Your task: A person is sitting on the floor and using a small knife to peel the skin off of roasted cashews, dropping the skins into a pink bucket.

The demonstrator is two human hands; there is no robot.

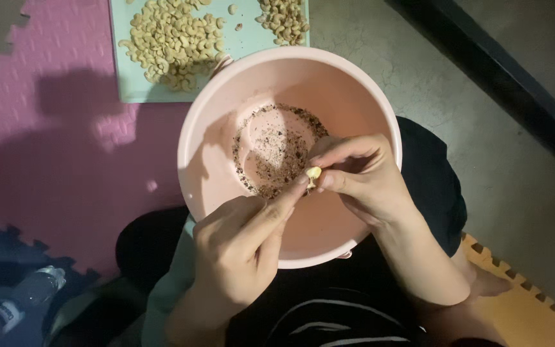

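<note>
A person is sitting on the floor with a pink plastic basin point(361, 96) resting in their lap, and both hands are working over its near side. The right hand point(361, 180) is pinching a single pale cashew nut point(314, 173) between thumb and fingertips, the fingers curled in tight around it. The left hand point(242, 247) is reaching up from below the basin's near rim, its fingers loosely closed, with the extended forefinger and thumb pressing against the same nut from the other side. The nut is hanging just above the basin's inner wall, a little toward the person from the middle of the bottom.

Down in the bottom of the basin, brown skin flakes point(271, 170) are lying in a rough ring, thickest on the side nearest the hands.

Beyond the basin's far rim, a pale green tray point(123, 77) is lying on the floor, partly tucked under that rim. A large heap of peeled cashews point(171, 42) is spread on it, and a smaller, darker pile of nuts point(284, 20) is sitting at the tray's far right end.

To the left of the basin, a pink foam mat point(46, 128) is covering the floor; to its right, bare grey concrete floor point(483, 148) is showing. Near the person's left knee, well away from the basin, a clear plastic bottle point(14, 302) is lying on its side.
</note>
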